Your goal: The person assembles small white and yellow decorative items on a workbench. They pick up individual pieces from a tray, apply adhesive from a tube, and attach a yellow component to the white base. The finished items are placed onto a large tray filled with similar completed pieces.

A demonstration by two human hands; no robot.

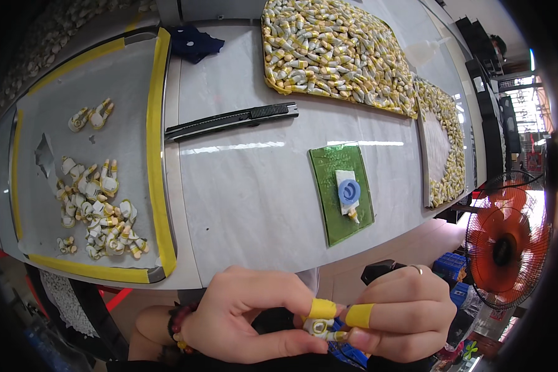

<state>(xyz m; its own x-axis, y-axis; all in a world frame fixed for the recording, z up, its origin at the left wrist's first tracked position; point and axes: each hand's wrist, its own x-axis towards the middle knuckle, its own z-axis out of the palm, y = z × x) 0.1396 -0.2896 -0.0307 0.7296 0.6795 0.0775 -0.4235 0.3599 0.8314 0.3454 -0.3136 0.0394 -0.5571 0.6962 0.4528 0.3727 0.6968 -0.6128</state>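
Note:
My left hand (245,319) and my right hand (409,307) meet at the table's near edge, fingertips pinched together. Between them is a small white-and-yellow figurine piece (318,327), a round part with a slim limb pointing right. The left thumb and index finger grip the round part; my right fingertips close on the slim end. Yellow tape wraps a finger on each hand. Beyond them a green glass-like plate (328,220) carries a white block with a blue ring-shaped mould (349,193) on top. A small yellow-and-white piece (353,215) sticks out below the mould.
A yellow-taped tray (115,74) at left holds a heap of similar pieces (99,211). A black utility knife (235,121) lies mid-table. At the back, a tray (338,56) is full of small white-and-yellow parts, with another tray (437,149) beside it. An orange fan (505,242) stands right.

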